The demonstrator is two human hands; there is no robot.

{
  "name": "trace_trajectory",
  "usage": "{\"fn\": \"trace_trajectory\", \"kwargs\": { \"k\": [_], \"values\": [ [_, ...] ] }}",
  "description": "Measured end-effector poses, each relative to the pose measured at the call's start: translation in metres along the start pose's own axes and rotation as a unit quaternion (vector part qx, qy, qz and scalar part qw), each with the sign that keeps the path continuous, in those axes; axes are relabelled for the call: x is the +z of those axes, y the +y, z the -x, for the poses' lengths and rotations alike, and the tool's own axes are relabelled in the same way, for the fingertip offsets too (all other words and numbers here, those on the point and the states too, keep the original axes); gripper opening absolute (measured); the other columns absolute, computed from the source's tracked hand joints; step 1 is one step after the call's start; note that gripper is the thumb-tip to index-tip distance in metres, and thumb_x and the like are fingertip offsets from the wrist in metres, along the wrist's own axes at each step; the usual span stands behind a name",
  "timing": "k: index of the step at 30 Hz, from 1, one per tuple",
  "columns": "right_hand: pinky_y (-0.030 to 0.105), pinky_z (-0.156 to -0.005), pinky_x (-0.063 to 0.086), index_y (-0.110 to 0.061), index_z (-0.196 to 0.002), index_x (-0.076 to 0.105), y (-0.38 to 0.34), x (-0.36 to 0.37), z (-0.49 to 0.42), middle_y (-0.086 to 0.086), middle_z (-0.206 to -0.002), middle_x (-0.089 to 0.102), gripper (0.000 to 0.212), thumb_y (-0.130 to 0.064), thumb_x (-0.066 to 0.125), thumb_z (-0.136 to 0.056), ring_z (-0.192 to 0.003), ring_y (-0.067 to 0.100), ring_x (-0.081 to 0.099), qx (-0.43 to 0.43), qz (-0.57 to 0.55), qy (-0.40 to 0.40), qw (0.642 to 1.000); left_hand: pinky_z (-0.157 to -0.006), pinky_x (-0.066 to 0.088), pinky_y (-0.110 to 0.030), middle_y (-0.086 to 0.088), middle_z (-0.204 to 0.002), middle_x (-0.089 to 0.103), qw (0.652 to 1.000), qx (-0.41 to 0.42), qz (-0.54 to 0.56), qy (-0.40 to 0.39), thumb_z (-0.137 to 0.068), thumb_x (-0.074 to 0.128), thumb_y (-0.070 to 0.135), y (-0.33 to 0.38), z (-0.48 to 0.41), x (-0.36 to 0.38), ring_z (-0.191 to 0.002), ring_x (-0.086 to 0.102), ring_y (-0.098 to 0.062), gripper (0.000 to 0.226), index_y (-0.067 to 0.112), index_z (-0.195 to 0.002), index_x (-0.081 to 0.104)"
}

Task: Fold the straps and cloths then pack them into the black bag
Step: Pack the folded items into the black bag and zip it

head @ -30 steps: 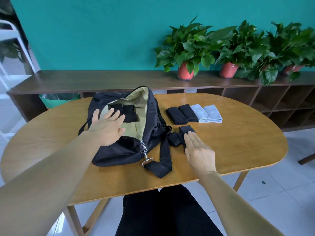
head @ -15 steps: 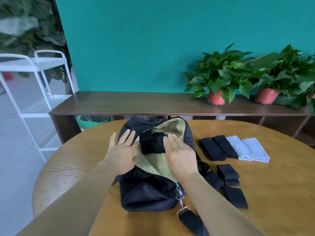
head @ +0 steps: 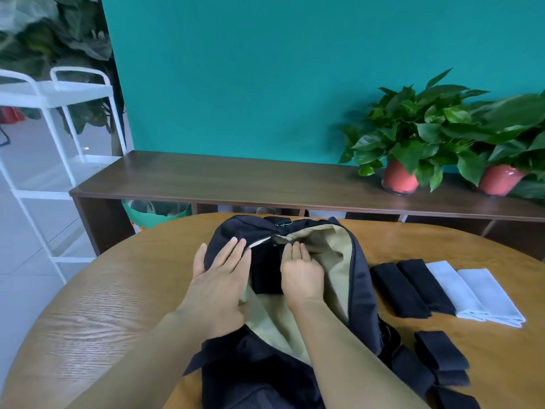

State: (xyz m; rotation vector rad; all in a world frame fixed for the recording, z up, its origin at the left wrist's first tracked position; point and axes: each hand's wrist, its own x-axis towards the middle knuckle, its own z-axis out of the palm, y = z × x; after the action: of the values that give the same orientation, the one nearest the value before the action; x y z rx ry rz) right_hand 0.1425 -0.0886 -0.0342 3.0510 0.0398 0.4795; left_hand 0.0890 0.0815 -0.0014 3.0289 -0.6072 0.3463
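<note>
The black bag [head: 364, 293] lies open on the wooden table [head: 103, 305], showing its tan lining. Inside it sit folded black straps [head: 265, 273]. My left hand [head: 219, 278] rests flat on the bag's left flap with straight fingers. My right hand [head: 300, 270] is inside the opening, fingers straight, pressing beside the packed straps. To the right of the bag lie two folded black cloths [head: 411, 287] and two folded pale blue cloths [head: 474, 293]. Folded black straps [head: 441, 354] sit near the front right.
A dark wooden shelf unit [head: 236, 181] runs behind the table, carrying potted plants [head: 410, 137]. A white metal rack [head: 56, 149] stands at the left. A green bin [head: 153, 212] sits under the shelf.
My right hand left the folded straps on the table and went into the bag's opening. My left hand stays on the bag's flap. The view has moved closer and turned left.
</note>
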Motion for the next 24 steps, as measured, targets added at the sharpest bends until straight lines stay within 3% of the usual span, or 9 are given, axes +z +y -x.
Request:
{"fn": "trace_trajectory", "kwargs": {
  "k": [3,5,10,12,13,15,17,24],
  "values": [
    [0.027,-0.053,0.054,0.002,-0.091,0.074,-0.004,0.009,-0.009,0.019,-0.088,0.072,0.05,-0.007,0.078,-0.042,-0.084,0.025,0.072,-0.003,-0.001,0.012,1.0,-0.107,-0.024,-0.046,-0.004,-0.159,0.019,1.0,0.007,-0.002,0.021,-0.065,0.058,0.039,-0.003,0.0,0.011,-0.145,0.0,-0.012,0.093,0.011,-0.149,0.029],
    [0.028,-0.055,0.055,0.002,-0.093,0.073,-0.006,0.015,-0.014,0.019,-0.089,0.072,0.046,-0.007,0.067,-0.049,-0.085,0.027,0.071,-0.001,-0.003,-0.003,1.0,-0.109,-0.021,-0.047,-0.003,-0.158,0.022,1.0,0.005,-0.007,0.015,-0.062,0.061,0.04,-0.004,-0.001,0.016,-0.145,0.007,-0.013,0.094,0.011,-0.147,0.032],
    [0.031,-0.056,0.055,0.004,-0.092,0.074,-0.011,0.031,-0.022,0.021,-0.09,0.071,0.044,-0.012,0.043,-0.065,-0.088,0.031,0.07,0.015,-0.02,-0.051,0.998,-0.108,-0.025,-0.045,0.002,-0.16,0.009,1.0,0.002,0.009,0.019,-0.068,0.058,0.041,-0.002,0.001,0.022,-0.145,-0.005,-0.011,0.096,0.016,-0.152,0.018],
    [0.032,-0.062,0.055,0.004,-0.102,0.071,-0.013,0.024,-0.021,0.024,-0.103,0.068,0.053,-0.008,0.029,-0.072,-0.101,0.032,0.066,0.04,-0.028,-0.083,0.995,-0.108,-0.025,-0.046,0.002,-0.161,0.005,1.0,0.0,0.016,0.016,-0.07,0.057,0.041,-0.003,0.002,0.022,-0.145,-0.008,-0.01,0.096,0.016,-0.152,0.016],
    [0.034,-0.073,0.054,0.006,-0.119,0.061,-0.013,0.019,-0.02,0.027,-0.121,0.059,0.053,-0.005,0.028,-0.08,-0.117,0.033,0.057,0.049,-0.025,-0.085,0.995,-0.107,-0.025,-0.046,0.003,-0.16,0.0,1.0,0.0,0.02,0.013,-0.072,0.056,0.041,-0.002,0.002,0.021,-0.144,-0.012,-0.01,0.095,0.017,-0.153,0.012],
    [0.038,-0.097,0.042,0.002,-0.146,0.026,-0.01,0.021,-0.019,0.025,-0.151,0.025,0.052,-0.005,0.029,-0.094,-0.141,0.033,0.023,0.013,-0.021,-0.102,0.994,-0.107,-0.027,-0.047,0.005,-0.159,-0.013,0.999,-0.002,0.034,0.008,-0.078,0.053,0.041,-0.001,0.002,0.019,-0.142,-0.021,-0.009,0.095,0.018,-0.153,0.0],
    [0.04,-0.103,0.035,-0.005,-0.15,0.013,-0.007,0.019,-0.019,0.02,-0.156,0.011,0.056,-0.007,0.031,-0.097,-0.144,0.033,0.011,0.012,-0.023,-0.126,0.992,-0.107,-0.027,-0.048,0.007,-0.156,-0.023,0.999,-0.009,0.035,0.0,-0.082,0.051,0.041,0.002,0.001,0.016,-0.141,-0.027,-0.008,0.095,0.019,-0.152,-0.01],
    [0.039,-0.101,0.037,-0.011,-0.149,0.02,-0.008,0.016,-0.02,0.02,-0.155,0.014,0.054,-0.008,0.032,-0.097,-0.141,0.035,0.018,0.01,-0.021,-0.1,0.995,-0.104,-0.03,-0.045,0.006,-0.159,-0.015,1.0,-0.009,0.019,-0.001,-0.079,0.052,0.042,0.0,0.004,0.016,-0.142,-0.023,-0.01,0.096,0.019,-0.153,-0.004]
  ]
}}
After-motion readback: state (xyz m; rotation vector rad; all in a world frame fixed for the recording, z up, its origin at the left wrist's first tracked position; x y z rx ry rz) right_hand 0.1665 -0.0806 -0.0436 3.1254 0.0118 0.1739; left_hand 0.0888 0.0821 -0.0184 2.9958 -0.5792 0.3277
